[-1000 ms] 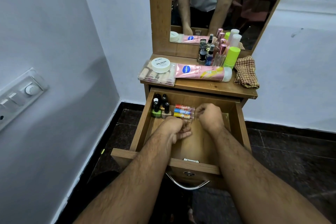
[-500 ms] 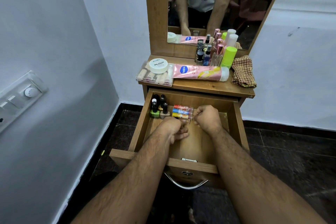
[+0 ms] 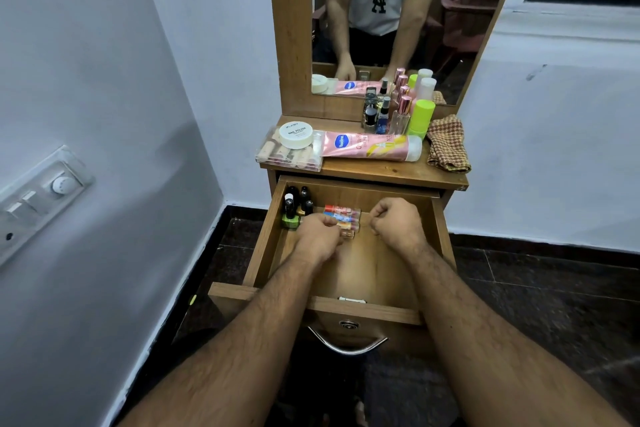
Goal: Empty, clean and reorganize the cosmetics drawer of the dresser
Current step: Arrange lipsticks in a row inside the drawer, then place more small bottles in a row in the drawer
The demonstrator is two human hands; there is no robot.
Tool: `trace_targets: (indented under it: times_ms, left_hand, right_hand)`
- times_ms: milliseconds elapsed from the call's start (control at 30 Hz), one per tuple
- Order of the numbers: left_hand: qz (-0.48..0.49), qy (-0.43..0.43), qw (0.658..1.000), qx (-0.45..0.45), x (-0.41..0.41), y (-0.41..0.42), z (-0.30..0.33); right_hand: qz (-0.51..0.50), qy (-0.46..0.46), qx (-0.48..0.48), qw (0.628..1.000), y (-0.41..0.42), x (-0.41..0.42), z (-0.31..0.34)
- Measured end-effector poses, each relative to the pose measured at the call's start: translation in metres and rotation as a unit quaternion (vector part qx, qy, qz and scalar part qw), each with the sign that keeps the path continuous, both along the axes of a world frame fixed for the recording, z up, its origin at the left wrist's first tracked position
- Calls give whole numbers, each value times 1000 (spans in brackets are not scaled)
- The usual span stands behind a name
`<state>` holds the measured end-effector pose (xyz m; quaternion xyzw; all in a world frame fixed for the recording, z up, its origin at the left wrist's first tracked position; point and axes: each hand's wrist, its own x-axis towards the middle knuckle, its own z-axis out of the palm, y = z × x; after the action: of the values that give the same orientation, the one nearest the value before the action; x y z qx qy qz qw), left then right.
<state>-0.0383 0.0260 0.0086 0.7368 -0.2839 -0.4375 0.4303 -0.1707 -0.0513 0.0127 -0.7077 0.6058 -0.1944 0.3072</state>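
Observation:
The dresser's wooden drawer (image 3: 349, 310) stands pulled out below me. Several dark-capped nail polish bottles (image 3: 296, 206) stand in its back left corner. Beside them lies a row of colourful lip balm tubes (image 3: 344, 213). My left hand (image 3: 317, 236) is curled over the left ends of the tubes and pinches the nearest one, whose tip shows at its fingertips. My right hand (image 3: 394, 220) is a loose fist just right of the tubes, and nothing shows in it. The near half of the drawer floor is bare wood.
The dresser top (image 3: 381, 172) carries a clear box of tubes (image 3: 287, 158) under a white jar (image 3: 296, 134), a pink lotion tube (image 3: 370, 146), several small bottles (image 3: 388, 114), a green-capped bottle (image 3: 420, 120) and a checked cloth (image 3: 446, 146). Walls stand close on the left, with a switch panel (image 3: 38, 196).
My left hand has slid forward from the bare drawer floor onto the left ends of the lip balm tubes. My right hand has stayed beside them.

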Motion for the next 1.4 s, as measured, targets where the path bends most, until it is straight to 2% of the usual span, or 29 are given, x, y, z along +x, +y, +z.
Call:
trace_targets:
  times_ms: [200,433,767,1000,1300,1400]
  left_hand:
    - [-70,-208,972,-81,-6,18,23]
    - [-133,-331,931,-84,-21,65,52]
    - [-142,-374,910,-109,-44,118,116]
    - [-164,-431,878,-129,-49,154,153]
    - [-157,-433,873,-163,-16,90,166]
    - [-142,-414,882,-176,-6,54,165]
  right_hand:
    - [7,8,-28,1000,21,-15,27]
    - [5,49,-60,997,68,-34,52]
    - [12,48,-92,995,136,-55,114]
    - [33,84,-122,988,171,-80,154]
    - [21,38,-153,987,113,-51,160]
    - [13,17,-161,987,81,-45,161]
